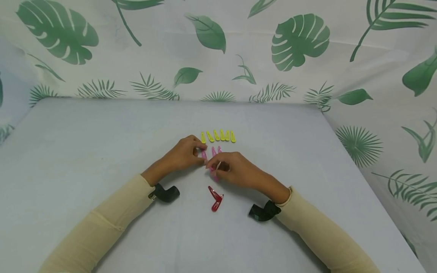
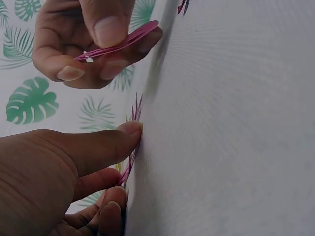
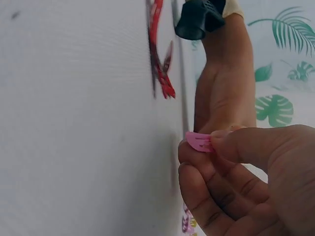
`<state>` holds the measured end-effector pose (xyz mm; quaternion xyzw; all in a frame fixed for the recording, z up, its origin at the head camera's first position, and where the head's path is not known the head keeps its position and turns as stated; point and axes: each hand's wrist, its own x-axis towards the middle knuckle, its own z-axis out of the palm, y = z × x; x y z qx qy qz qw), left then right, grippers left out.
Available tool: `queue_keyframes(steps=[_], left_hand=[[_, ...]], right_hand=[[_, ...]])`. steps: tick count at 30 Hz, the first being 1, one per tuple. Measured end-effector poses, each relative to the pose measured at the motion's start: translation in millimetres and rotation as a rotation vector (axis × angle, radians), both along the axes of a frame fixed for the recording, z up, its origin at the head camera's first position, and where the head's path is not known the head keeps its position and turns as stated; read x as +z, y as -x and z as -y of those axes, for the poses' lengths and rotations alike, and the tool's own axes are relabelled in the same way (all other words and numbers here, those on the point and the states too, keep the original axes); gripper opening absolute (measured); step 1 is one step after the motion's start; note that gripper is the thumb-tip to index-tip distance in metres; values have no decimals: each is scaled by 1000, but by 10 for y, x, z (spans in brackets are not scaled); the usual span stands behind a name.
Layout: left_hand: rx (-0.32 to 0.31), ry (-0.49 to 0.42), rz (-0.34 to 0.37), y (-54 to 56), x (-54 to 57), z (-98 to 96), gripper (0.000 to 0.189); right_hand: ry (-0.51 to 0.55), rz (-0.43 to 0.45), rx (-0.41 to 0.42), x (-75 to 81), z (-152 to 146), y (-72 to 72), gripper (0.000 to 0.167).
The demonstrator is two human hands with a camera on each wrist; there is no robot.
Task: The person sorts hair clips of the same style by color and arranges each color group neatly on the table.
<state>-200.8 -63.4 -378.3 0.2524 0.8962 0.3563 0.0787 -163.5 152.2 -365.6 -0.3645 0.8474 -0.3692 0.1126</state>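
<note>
My right hand (image 1: 239, 170) pinches a pink snap hair clip (image 3: 198, 141) between thumb and fingers, raised over the white table. The left wrist view shows this clip edge-on, its tapered end sticking out from the fingers. My left hand (image 1: 186, 153) is down at the tabletop, thumb at the near end and fingers at the far end of another pink hair clip (image 1: 204, 154). Two more pink clips (image 1: 214, 151) lie just right of it, partly behind the right hand. Beyond them runs a row of several yellow hair clips (image 1: 222, 135).
Nearer the body, red hair clips (image 1: 216, 199) lie at an angle, overlapping. A black wrist camera (image 1: 167, 193) sits on the left forearm and another (image 1: 263, 211) on the right. A leaf-print cloth (image 1: 239, 49) hangs behind the white table (image 1: 102, 235).
</note>
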Motion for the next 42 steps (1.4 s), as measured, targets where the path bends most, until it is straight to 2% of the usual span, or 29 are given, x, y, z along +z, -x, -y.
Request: queue_keyframes(steps=[6, 14, 21, 33, 42], left_hand=[[15, 0, 20, -2, -5, -6, 44], [39, 7, 55, -7, -28, -10, 46], [48, 2, 66, -1, -50, -4, 45], [50, 2, 73, -16, -36, -7, 46], [59, 6, 82, -15, -2, -32, 45]], right_hand=[[40, 28, -39, 45, -62, 53, 20], [88, 17, -108, 73, -134, 148, 13], [46, -2, -192, 36, -226, 260, 15], [2, 71, -298, -16, -347, 434, 14], [-63, 53, -333, -50, -324, 513, 17]])
